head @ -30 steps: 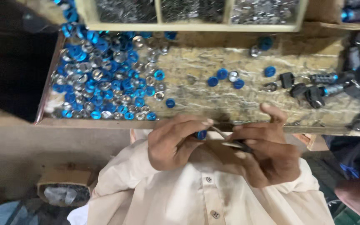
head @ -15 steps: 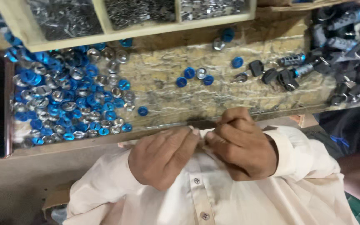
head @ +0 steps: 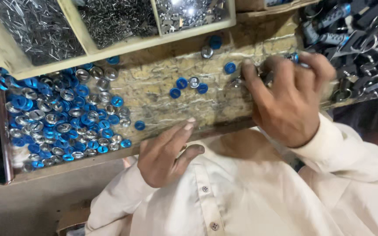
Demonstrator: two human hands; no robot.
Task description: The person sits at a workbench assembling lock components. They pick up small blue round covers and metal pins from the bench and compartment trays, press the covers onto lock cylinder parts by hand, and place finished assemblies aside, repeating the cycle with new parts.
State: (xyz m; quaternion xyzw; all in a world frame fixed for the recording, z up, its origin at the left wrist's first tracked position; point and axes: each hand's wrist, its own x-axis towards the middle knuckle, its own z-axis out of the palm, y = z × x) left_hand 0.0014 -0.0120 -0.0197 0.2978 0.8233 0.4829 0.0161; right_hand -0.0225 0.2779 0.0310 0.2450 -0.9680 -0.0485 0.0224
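Blue-and-silver round caps (head: 189, 84) — small, loose — lie beside the right hand (head: 287, 98), grip unclear; left hand (head: 165, 153) released.

Round blue-and-silver metal caps (head: 62, 124) gleam glossy at the left of the frame on a rough, worn wooden bench (head: 162, 94); the cream cloth shirt (head: 250, 196) at the bottom looks matt and soft.

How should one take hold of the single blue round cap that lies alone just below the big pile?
Pinch the blue cap by its rim, coming from above with two fingertips. It lies flat, low and round on the worn board, apart from the pile, so its edge looks free.
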